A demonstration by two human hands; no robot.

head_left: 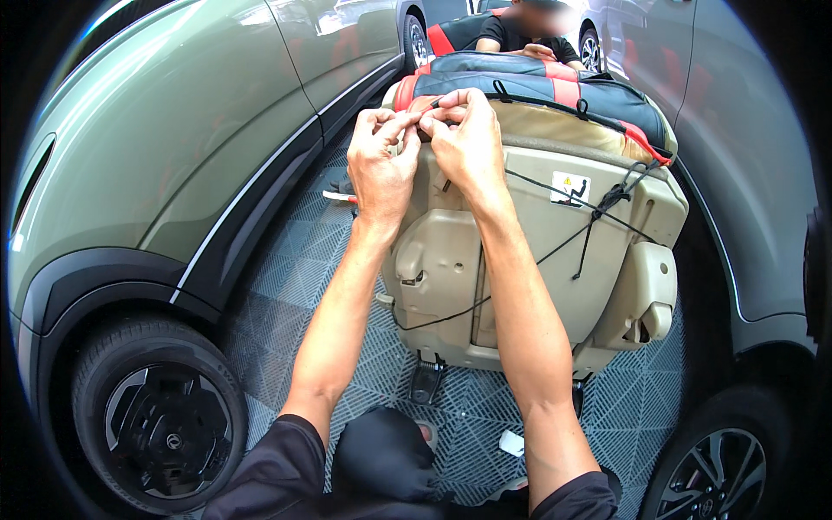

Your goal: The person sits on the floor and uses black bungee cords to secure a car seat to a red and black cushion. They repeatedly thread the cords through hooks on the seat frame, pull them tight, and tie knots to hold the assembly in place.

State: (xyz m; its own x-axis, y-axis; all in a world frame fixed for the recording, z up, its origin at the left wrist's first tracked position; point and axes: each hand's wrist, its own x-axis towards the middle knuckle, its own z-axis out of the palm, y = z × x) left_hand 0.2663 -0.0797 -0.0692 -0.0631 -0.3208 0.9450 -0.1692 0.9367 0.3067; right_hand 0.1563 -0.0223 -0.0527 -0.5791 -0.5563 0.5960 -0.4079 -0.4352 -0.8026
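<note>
- Evidently my left hand (380, 165) and right hand (468, 143) are both closed in a fine pinch at the near left corner of the cover (624, 102), fingertips almost meeting; I read it as each one grasping the cover's edge, though from my end I cannot tell exactly what sits between the tips.
- The cover, dark blue and red, lies over the top of the seat (589, 303); its long axis runs left to right, dropping a little toward the right, so most of it stretches away beyond my right hand; that hand is the nearer one to the bulk of it, the left being at its outer end.
- Black loops (582, 107) stand along the cover's near edge, to the right of my fingers; a knotted black cord (612, 198) crosses the seat's hard beige face below.
- The seat stands on a floor (282, 303) of patterned grey tiles; a white scrap (512, 444) lies near my knee.
- A green car (199, 104) flanks me on the left, a grey car (745, 173) on the right; a co-worker (490, 36) is beyond the seat.
</note>
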